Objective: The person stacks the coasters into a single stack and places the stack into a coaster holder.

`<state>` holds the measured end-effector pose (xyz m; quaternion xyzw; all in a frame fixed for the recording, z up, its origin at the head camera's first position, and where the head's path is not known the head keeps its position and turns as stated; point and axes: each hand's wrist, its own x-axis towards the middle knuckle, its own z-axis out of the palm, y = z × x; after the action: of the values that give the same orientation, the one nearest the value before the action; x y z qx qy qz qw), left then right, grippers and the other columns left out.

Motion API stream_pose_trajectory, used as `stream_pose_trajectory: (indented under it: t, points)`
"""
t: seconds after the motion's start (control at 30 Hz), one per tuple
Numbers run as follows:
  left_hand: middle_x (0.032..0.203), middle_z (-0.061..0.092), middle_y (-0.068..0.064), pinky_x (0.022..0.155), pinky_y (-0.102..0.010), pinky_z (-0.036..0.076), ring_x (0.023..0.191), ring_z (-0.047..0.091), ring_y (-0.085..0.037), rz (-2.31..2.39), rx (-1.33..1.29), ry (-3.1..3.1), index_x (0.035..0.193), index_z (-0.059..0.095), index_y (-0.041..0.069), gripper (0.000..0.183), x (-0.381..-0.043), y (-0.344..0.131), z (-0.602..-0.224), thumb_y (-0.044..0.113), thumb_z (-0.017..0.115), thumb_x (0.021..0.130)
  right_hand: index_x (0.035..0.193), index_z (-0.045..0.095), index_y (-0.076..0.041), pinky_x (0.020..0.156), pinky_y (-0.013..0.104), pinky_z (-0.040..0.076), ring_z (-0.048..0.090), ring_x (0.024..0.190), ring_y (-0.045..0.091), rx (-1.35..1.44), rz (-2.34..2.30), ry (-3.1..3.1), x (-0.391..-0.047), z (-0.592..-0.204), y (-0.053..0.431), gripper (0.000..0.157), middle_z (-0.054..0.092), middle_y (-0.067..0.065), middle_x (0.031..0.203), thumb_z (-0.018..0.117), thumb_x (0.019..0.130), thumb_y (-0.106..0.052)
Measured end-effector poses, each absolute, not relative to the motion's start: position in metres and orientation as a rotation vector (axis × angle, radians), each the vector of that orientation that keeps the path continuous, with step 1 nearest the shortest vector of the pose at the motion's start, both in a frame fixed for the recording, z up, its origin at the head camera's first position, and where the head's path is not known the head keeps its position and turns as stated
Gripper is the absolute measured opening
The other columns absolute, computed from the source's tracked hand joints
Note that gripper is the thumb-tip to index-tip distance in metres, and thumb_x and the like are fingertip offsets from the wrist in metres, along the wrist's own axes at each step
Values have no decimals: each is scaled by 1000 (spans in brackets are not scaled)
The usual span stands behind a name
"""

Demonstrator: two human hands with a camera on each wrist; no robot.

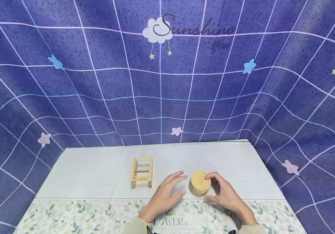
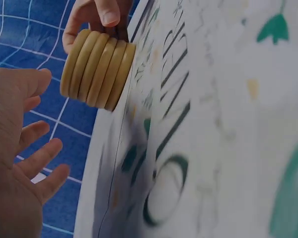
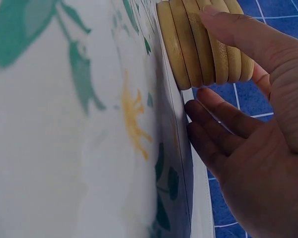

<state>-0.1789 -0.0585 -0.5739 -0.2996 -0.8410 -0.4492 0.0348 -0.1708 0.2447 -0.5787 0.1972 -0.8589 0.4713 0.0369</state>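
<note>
A stack of several round wooden coasters [image 1: 200, 182] sits on the white part of the table, with dark marking on the top one. My right hand [image 1: 224, 194] curves round the stack's right side, index fingertip on the top coaster and thumb low by its near side. In the right wrist view the thumb overlaps the coasters' [image 3: 188, 47] edges, while the other fingers curl beside them. My left hand [image 1: 165, 193] is apart from the stack on its left, fingers spread and slightly bent; the left wrist view shows nothing in the left palm [image 2: 12, 148].
A small wooden rack [image 1: 142, 172] with upright sides and crossbars stands left of my left hand. Along the front runs a floral cloth [image 1: 97, 214] with printed lettering. A blue gridded curtain [image 1: 144, 84] closes off the back and sides.
</note>
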Motion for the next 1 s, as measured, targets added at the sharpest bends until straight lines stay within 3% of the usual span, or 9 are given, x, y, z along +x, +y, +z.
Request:
stream_pose_trajectory:
  t: [0.13,0.37,0.7,1.0]
  points:
    - [171,49,-2,125,-57,49,156,51,-32,-1459,-931,-2581,156,65,21,56,-180,-50,-575,19,81,102,136,62,-19,120,33,54,65,135,23,619,1492,-2649,-171,-578,244,77,68,0,142,105,72,-11]
    - [169,50,-16,111,-44,62,146,61,-35,-1527,-1001,-2552,152,67,18,55,-186,-37,-579,17,83,100,136,60,-18,121,34,53,64,136,25,627,1505,-2665,-171,-578,243,78,67,0,142,105,72,-10]
    - [166,53,-18,108,-39,64,142,64,-34,-1533,-1056,-2568,150,69,15,50,-192,-32,-584,20,82,102,134,59,-20,122,43,53,64,137,27,615,1442,-2711,-172,-579,243,80,67,-1,143,105,70,-10]
    - [161,60,-4,116,-35,58,146,61,-26,-1495,-1004,-2600,148,69,21,50,-195,-26,-595,34,82,102,133,58,-21,124,43,51,62,138,27,616,1407,-2746,-174,-577,244,79,66,1,144,105,70,-11]
